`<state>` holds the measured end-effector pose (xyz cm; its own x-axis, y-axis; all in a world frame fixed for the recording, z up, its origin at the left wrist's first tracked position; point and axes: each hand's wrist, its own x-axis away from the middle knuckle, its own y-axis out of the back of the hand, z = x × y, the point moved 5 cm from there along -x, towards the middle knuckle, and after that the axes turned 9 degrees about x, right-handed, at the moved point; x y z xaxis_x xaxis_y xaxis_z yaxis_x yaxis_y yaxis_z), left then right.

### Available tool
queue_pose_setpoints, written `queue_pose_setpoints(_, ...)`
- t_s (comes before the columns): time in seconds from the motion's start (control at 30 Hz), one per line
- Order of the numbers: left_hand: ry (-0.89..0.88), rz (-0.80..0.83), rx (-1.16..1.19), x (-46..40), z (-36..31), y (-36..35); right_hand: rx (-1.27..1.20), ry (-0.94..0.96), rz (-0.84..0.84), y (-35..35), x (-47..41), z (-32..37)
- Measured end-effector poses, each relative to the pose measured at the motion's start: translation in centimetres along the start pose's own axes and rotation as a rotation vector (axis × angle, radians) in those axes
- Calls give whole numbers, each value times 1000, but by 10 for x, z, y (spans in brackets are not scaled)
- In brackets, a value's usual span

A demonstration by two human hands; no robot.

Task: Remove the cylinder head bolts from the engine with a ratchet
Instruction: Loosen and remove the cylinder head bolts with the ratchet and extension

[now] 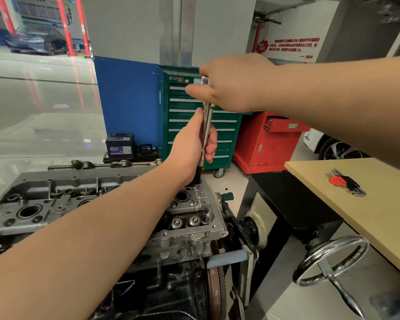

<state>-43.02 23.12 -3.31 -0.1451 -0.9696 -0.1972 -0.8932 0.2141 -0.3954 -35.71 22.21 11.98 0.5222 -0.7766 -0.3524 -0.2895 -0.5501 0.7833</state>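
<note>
The engine's grey cylinder head [189,218] sits on a stand in front of me, its top full of bores and valve parts. A long chrome ratchet extension [206,125] stands upright with a black socket [198,175] at its foot, set into the head's far right corner. My left hand [192,146] grips the lower part of the shaft. My right hand [231,86] grips the ratchet's head at the top of the shaft. No bolt shows; the socket hides it.
A green drawer cabinet [219,135] and a red cabinet [270,144] stand behind the engine. At right a wooden tabletop [356,204] carries a red hex key set [344,182]. The stand's chrome handwheel [333,259] lies at lower right. A car battery [120,146] sits on the floor.
</note>
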Motion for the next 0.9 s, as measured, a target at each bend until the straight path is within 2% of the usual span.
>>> queue_pose_setpoints(0.07,-39,-71,-28,0,0,5,224,-102,-38,6,-8,12)
queue_pose_setpoints(0.13,-12,-64,32,1,2,5,196,-89,-169,14,-10,20)
queue_pose_setpoints(0.2,31,-4,72,0,2,3,49,19,-244,13,-6,17)
queue_pose_setpoints(0.27,49,56,46,-1,1,-2,-193,130,-156,7,5,5)
queue_pose_setpoints(0.33,59,49,31,-2,2,-3,-364,124,-48,0,9,-2)
queue_pose_setpoints(0.4,45,-6,8,-1,2,0,-229,15,-50,-3,1,-1)
queue_pose_setpoints(0.47,15,-79,-50,-2,1,6,85,-148,-61,0,-13,6)
queue_pose_setpoints(0.53,26,-98,-35,-2,2,10,219,-173,-139,8,-15,20)
queue_pose_setpoints(0.57,51,-68,11,-2,3,9,196,-139,-212,9,-12,23)
queue_pose_setpoints(0.63,90,32,42,-2,4,2,1,-32,-313,7,2,17)
queue_pose_setpoints(0.7,102,98,2,-1,2,-4,-303,74,-256,2,17,4)
queue_pose_setpoints(0.77,115,86,-13,-1,3,-5,-450,49,-174,-2,19,-1)
queue_pose_setpoints(0.83,80,26,-35,-1,2,-1,-260,-80,-113,-3,5,1)
queue_pose_setpoints(0.9,29,-25,-78,-2,1,7,128,-182,-49,1,-8,11)
